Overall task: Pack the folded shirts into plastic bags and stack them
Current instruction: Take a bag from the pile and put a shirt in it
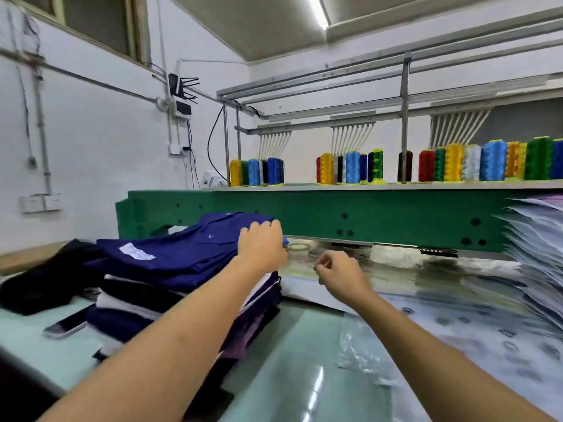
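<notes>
while the stack of folded navy shirts (170, 287) is sitting on the glass table (289, 376), the left hand (262, 248) is lying on the top shirt (189, 248), fingers curling over its right edge. just right of the stack the right hand (338, 271) is hovering, fingers curled; whether it is pinching anything is unclear. clear plastic bags (365, 351) are lying right of the stack, a phone (65, 325) left of it.
</notes>
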Demonstrator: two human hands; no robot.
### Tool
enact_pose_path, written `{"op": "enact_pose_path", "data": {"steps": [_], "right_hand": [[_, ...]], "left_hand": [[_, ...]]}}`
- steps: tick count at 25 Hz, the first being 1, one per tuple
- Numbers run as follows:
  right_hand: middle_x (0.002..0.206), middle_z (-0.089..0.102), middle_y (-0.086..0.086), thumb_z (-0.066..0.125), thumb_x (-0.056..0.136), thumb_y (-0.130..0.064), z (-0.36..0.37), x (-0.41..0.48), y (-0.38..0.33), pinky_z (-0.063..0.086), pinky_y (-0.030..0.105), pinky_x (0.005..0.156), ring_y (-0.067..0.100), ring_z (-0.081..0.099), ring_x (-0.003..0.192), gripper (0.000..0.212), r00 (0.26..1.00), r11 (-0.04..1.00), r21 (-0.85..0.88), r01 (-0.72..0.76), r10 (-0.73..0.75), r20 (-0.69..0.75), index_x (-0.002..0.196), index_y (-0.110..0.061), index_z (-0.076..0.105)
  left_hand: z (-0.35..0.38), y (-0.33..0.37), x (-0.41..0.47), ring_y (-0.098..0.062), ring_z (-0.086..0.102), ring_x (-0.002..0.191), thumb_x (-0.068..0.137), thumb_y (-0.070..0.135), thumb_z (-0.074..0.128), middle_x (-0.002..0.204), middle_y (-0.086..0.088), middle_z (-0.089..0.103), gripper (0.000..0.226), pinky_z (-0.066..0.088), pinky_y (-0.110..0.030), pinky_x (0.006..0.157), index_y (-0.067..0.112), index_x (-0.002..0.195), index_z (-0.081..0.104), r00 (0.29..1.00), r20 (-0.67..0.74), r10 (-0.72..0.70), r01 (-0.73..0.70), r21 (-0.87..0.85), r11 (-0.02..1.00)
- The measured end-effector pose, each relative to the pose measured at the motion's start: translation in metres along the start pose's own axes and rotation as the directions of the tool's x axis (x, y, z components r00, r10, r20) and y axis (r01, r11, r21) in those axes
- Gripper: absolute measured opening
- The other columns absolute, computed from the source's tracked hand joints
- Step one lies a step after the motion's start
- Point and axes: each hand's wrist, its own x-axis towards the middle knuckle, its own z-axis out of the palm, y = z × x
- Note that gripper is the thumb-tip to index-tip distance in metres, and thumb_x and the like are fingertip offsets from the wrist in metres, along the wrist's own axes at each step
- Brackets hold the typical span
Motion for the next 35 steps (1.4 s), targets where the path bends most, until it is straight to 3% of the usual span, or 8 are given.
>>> {"op": "enact_pose_path", "data": {"steps": [3, 8, 15, 21, 24, 27, 31, 35], "right_hand": [[0.073, 0.072, 0.0, 0.054, 0.087, -0.014, 0.023, 0.014, -0.047, 0.056, 0.036, 0.076, 0.022, 0.067, 0.075, 0.016, 0.997, 0.964, 0.263, 0.044, -0.06, 0.053, 0.078, -0.021, 0.065], [0.079, 0.074, 0.008, 0.05, 0.087, -0.004, 0.055, 0.023, -0.087, 0.048, 0.027, 0.061, 0.017, 0.064, 0.067, 0.021, 0.98, 0.878, 0.478, 0.019, -0.112, 0.166, 0.087, -0.015, 0.068], [0.095, 0.067, 0.017, 0.053, 0.1, -0.015, 0.069, 0.03, -0.121, 0.058, 0.025, 0.066, 0.023, 0.064, 0.075, 0.015, 0.957, 0.611, 0.777, -0.152, -0.105, 0.27, 0.101, -0.004, 0.064], [0.118, 0.069, 0.023, 0.055, 0.087, -0.074, 0.063, 0.041, -0.148, 0.058, 0.057, 0.083, 0.041, 0.07, 0.099, 0.072, 0.825, 0.107, 0.829, -0.549, -0.095, 0.558, 0.119, -0.011, 0.061], [0.095, 0.071, 0.019, 0.05, 0.099, -0.048, 0.063, 0.044, -0.148, 0.059, 0.035, 0.074, 0.029, 0.071, 0.078, 0.046, 0.849, -0.094, 0.845, -0.526, -0.117, 0.515, 0.101, -0.008, 0.071], [0.087, 0.073, 0.02, 0.047, 0.091, -0.005, 0.07, 0.045, -0.133, 0.061, 0.032, 0.065, 0.03, 0.071, 0.069, 0.017, 0.866, 0.05, 0.865, -0.499, 0.028, 0.499, 0.092, -0.002, 0.064], [0.107, 0.069, 0.023, 0.05, 0.08, 0.01, 0.08, 0.047, -0.116, 0.06, 0.045, 0.072, 0.037, 0.067, 0.085, 0.031, 0.859, 0.167, 0.844, -0.509, 0.157, 0.487, 0.106, -0.001, 0.061], [0.116, 0.065, 0.023, 0.05, 0.077, 0.013, 0.083, 0.048, -0.118, 0.059, 0.04, 0.062, 0.034, 0.065, 0.081, 0.038, 0.862, 0.172, 0.853, -0.493, 0.229, 0.453, 0.113, 0.003, 0.057]], "left_hand": [[-0.02, -0.056, 0.003, -0.037, 0.047, 0.128, 0.088, 0.037, 0.065, 0.138, -0.012, 0.053, 0.049, 0.04, -0.048, 0.101, 0.012, 0.128, 0.051, 0.962, 0.175, -0.208, 0.182, 0.157, 0.971], [-0.044, -0.102, 0.008, -0.03, 0.061, 0.09, 0.075, 0.039, 0.078, 0.107, -0.008, 0.062, 0.04, 0.051, -0.037, 0.074, 0.015, 0.103, 0.064, 0.93, 0.327, -0.167, 0.137, 0.112, 0.984], [-0.084, -0.11, 0.017, -0.032, 0.062, 0.089, 0.082, 0.029, 0.071, 0.104, -0.006, 0.067, 0.018, 0.047, -0.034, 0.072, 0.021, 0.098, 0.072, 0.993, -0.053, -0.104, 0.112, 0.157, 0.981], [-0.106, -0.067, 0.027, -0.029, 0.064, 0.089, 0.076, 0.032, 0.074, 0.093, -0.006, 0.067, 0.021, 0.052, -0.034, 0.072, 0.021, 0.095, 0.075, 0.983, -0.15, -0.108, 0.109, 0.003, 0.994], [-0.089, -0.057, 0.013, -0.026, 0.072, 0.08, 0.079, 0.029, 0.067, 0.072, -0.005, 0.07, 0.019, 0.062, -0.039, 0.074, 0.014, 0.082, 0.079, 0.995, 0.102, -0.009, 0.043, -0.339, 0.94], [-0.074, -0.092, 0.01, -0.029, 0.074, 0.087, 0.086, 0.021, 0.057, 0.091, -0.008, 0.077, 0.021, 0.061, -0.041, 0.081, 0.011, 0.087, 0.076, 0.962, 0.229, -0.152, 0.245, -0.464, 0.851], [-0.061, -0.164, 0.002, -0.033, 0.062, 0.11, 0.087, 0.048, 0.054, 0.127, -0.011, 0.064, 0.044, 0.051, -0.037, 0.092, 0.016, 0.115, 0.065, 0.843, 0.228, -0.487, 0.48, 0.089, 0.873], [-0.055, -0.185, 0.001, -0.032, 0.057, 0.125, 0.085, 0.077, 0.051, 0.144, -0.011, 0.054, 0.085, 0.045, -0.037, 0.103, 0.011, 0.139, 0.056, 0.766, 0.383, -0.515, 0.526, 0.086, 0.846]]}}
